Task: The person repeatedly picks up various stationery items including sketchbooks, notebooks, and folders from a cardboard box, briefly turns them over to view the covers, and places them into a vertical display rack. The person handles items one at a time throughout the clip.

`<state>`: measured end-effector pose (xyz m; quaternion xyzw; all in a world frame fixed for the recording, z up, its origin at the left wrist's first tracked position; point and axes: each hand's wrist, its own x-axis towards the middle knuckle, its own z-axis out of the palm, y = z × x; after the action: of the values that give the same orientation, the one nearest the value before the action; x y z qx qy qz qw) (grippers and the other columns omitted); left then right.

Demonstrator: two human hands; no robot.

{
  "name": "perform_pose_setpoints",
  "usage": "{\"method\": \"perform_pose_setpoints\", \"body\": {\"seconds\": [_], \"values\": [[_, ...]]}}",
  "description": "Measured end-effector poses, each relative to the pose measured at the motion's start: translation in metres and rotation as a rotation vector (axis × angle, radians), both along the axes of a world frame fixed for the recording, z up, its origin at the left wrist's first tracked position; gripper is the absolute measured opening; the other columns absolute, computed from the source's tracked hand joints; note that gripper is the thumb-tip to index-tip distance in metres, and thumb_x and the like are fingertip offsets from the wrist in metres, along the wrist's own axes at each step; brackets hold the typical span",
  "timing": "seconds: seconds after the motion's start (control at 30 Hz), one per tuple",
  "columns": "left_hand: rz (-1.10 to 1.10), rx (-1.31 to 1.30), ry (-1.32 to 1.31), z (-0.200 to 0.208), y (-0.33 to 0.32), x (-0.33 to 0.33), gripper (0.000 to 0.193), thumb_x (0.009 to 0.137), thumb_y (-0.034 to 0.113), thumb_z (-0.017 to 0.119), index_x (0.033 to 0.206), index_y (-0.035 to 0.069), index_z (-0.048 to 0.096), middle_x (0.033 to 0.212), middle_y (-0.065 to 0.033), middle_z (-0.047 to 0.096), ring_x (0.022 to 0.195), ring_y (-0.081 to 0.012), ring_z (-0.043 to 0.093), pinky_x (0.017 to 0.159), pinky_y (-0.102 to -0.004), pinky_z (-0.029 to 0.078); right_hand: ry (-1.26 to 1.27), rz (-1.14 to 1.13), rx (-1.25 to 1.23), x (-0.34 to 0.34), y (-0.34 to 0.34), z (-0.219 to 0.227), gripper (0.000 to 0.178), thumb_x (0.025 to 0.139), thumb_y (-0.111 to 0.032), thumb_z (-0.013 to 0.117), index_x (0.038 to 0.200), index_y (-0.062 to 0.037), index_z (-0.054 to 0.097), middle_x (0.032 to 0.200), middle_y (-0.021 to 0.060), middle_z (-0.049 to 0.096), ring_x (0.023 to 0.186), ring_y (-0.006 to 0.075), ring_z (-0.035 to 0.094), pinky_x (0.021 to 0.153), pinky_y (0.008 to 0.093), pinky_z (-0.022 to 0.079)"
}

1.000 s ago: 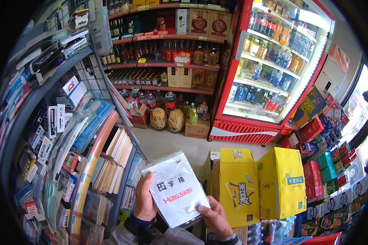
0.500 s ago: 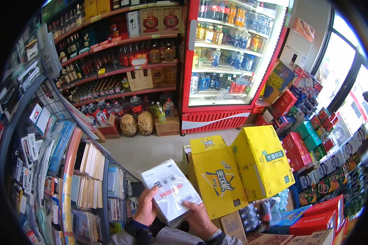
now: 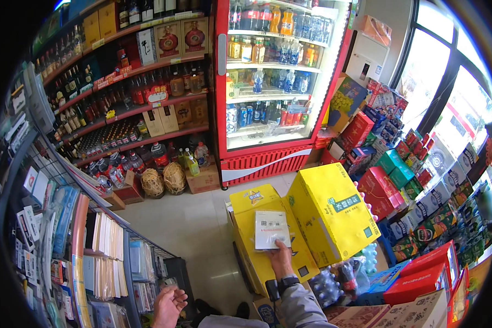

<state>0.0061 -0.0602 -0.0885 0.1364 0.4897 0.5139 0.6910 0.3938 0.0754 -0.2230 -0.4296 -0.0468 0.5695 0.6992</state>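
My right hand grips the lower edge of a pack of white exercise books in clear plastic wrap, thumb on top. The pack is over the top of a yellow carton; whether it rests there fully I cannot tell. It is turned so that its printing reads upside down. My left hand is apart from it at the lower left, beside the stationery rack, empty with loosely bent fingers.
A second yellow carton stands right of the first. Shrink-wrapped bottles and red boxes sit nearer on the right. A stationery rack lines the left. A red-framed drinks fridge and bottle shelves stand behind a tiled floor.
The exercise-book pack has moved away from me and right, over the yellow carton, in my right hand. My left hand has let go and dropped back left. The view has shifted right.
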Motion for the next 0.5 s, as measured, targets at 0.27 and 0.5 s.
{"method": "perform_pose_setpoints", "body": {"seconds": [0.27, 0.5], "values": [[0.070, -0.063, 0.025, -0.006, -0.025, -0.014, 0.019, 0.099, 0.019, 0.057, 0.112, 0.008, 0.065, 0.102, -0.0094, 0.071, 0.094, -0.0237, 0.069, 0.082, -0.0382, 0.057, -0.059, 0.058, -0.026, 0.025, -0.007, -0.030, 0.044, 0.095, -0.014, 0.058, 0.138, -0.0081, 0.053, 0.123, 0.0119, 0.067, 0.110, 0.0307, 0.067, 0.088, 0.0508, 0.057], [0.127, -0.047, 0.000, -0.037, -0.049, -0.036, 0.020, 0.100, 0.020, 0.059, 0.114, 0.007, 0.065, 0.103, -0.0095, 0.071, 0.099, -0.0247, 0.070, 0.086, -0.0396, 0.057, -0.159, 0.107, -0.060, 0.058, 0.004, -0.031, 0.037, 0.089, -0.017, 0.067, 0.125, -0.0077, 0.060, 0.106, 0.0053, 0.068, 0.097, 0.0209, 0.067, 0.078, 0.0378, 0.056]]}}
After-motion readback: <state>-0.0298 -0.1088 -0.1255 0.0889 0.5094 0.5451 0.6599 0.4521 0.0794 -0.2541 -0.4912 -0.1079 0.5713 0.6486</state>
